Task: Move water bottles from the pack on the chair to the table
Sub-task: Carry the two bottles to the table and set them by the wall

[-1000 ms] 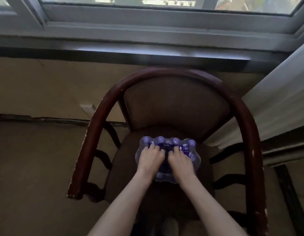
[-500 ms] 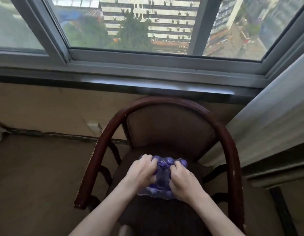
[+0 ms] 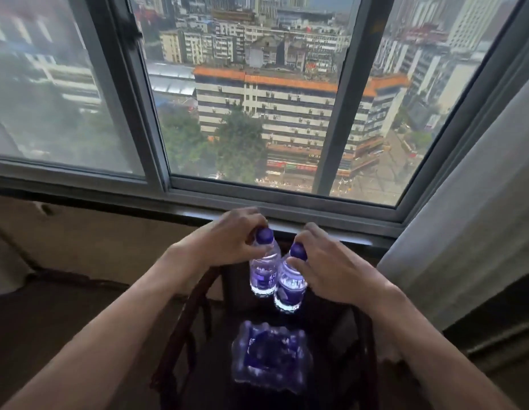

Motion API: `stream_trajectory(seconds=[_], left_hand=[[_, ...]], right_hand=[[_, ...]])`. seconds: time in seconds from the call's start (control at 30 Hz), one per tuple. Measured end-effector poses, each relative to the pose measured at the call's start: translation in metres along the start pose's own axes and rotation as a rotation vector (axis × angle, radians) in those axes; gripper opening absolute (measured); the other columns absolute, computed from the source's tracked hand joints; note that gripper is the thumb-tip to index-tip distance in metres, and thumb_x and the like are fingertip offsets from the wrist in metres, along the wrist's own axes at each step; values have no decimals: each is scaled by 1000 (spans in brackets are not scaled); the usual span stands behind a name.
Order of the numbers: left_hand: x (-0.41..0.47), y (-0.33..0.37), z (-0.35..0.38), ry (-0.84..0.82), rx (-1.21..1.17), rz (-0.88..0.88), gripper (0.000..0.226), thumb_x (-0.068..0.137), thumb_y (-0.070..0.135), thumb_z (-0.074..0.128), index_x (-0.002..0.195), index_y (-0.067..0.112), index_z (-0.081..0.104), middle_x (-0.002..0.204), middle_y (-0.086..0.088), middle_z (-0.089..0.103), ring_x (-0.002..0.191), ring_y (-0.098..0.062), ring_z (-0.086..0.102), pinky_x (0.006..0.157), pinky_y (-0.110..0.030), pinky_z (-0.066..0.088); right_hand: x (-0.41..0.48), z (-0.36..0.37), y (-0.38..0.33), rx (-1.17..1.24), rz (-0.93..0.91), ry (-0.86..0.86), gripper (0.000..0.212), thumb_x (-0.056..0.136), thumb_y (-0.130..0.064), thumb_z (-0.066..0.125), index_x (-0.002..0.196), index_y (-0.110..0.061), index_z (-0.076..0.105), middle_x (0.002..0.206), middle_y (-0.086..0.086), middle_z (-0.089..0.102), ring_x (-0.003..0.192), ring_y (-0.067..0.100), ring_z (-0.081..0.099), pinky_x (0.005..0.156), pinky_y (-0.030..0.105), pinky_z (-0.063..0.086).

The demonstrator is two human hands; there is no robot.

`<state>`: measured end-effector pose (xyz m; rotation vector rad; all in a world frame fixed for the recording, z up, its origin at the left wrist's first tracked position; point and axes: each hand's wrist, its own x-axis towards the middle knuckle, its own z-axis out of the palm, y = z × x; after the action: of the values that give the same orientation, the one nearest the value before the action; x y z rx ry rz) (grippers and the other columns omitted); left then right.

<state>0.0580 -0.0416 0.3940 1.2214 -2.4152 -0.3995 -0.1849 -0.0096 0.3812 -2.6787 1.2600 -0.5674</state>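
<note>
A dark wooden armchair with curved arms [image 3: 180, 327] holds a plastic-wrapped pack of purple-capped water bottles [image 3: 272, 358] on its seat.

One head-worn wide-angle view looks forward and slightly down from standing height, facing the window [image 3: 257, 99] straight on (city blocks fill the upper half). The forearms enter from the bottom corners; the chair [image 3: 180, 335] sits close below, at the lower edge.

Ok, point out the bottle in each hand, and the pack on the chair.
left-hand bottle [image 3: 264, 272], head view, on its clear body.
right-hand bottle [image 3: 289, 287], head view, on its label.
pack [image 3: 272, 358], head view, on the top wrap.
</note>
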Motion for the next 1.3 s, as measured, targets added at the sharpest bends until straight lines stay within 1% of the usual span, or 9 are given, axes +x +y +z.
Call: stream_trajectory(seconds=[0.2, 0.33, 0.43, 0.53, 0.67, 0.83, 1.07, 1.17, 1.3], left_hand=[[3, 57, -149, 436, 88, 223, 33, 99, 35, 55, 101, 2, 57, 87, -5, 56, 73, -19, 52, 65, -18, 41], [7, 81, -207, 624, -394, 33, 23, 108, 19, 44, 109, -4, 42, 89, -20, 68, 84, -35, 72, 81, -45, 61], [-10, 70, -232, 714, -597, -37, 21, 108, 21, 44, 109, 0, 46, 76, -7, 68, 70, -18, 73, 70, -34, 63], [-46, 42, -248, 767, -675, -121, 30, 107, 26, 45, 108, -4, 51, 75, -8, 68, 66, -19, 72, 65, -29, 62], [-122, -4, -262, 867, -812, -244, 21, 107, 25, 47, 96, 9, 53, 73, -18, 62, 68, -33, 66, 73, -50, 59], [-270, -77, -303, 1009, -860, -451, 27, 105, 34, 49, 100, 8, 56, 82, -23, 63, 71, -34, 67, 67, -42, 57], [-496, -160, -383, 1249, -654, -601, 21, 102, 35, 54, 97, 15, 58, 72, -2, 69, 64, -19, 70, 62, -38, 59], [-575, -188, -409, 1316, -539, -661, 21, 105, 34, 50, 97, 16, 57, 78, -11, 67, 65, -20, 71, 64, -41, 60], [-678, -251, -441, 1417, -433, -767, 21, 106, 33, 48, 101, 14, 55, 87, -15, 60, 71, -21, 68, 68, -41, 61]], right_hand=[[70, -120, -71, 285, -17, 409, 32, 102, -37, 50, 101, -6, 40, 86, -2, 54, 73, 7, 57, 62, 17, 42], [130, -164, -133, 697, 109, 537, 32, 98, -49, 47, 105, -19, 47, 85, -3, 65, 63, -10, 65, 53, 3, 45], [165, -169, -164, 857, 113, 564, 26, 108, -28, 50, 107, -2, 47, 75, 7, 63, 59, 4, 67, 54, 17, 53], [193, -147, -201, 997, 120, 493, 30, 109, -26, 50, 101, 3, 51, 69, 19, 62, 58, 31, 64, 56, 37, 55], [230, -89, -277, 933, 72, 367, 20, 105, -30, 54, 97, -12, 53, 53, 5, 66, 47, 17, 66, 47, 30, 54], [280, -9, -414, 1060, -25, 194, 25, 105, -34, 52, 90, -15, 58, 60, 9, 67, 52, 28, 65, 55, 47, 57], [343, 96, -646, 1225, -220, -23, 42, 87, -57, 54, 89, -16, 60, 58, 3, 67, 57, 25, 66, 57, 39, 52], [362, 137, -726, 1257, -321, -73, 29, 96, -52, 56, 93, -23, 57, 58, 0, 68, 51, 19, 65, 54, 39, 55], [403, 205, -837, 1223, -401, -109, 26, 101, -46, 58, 99, -21, 61, 68, 1, 72, 48, 1, 63, 45, 18, 48]])
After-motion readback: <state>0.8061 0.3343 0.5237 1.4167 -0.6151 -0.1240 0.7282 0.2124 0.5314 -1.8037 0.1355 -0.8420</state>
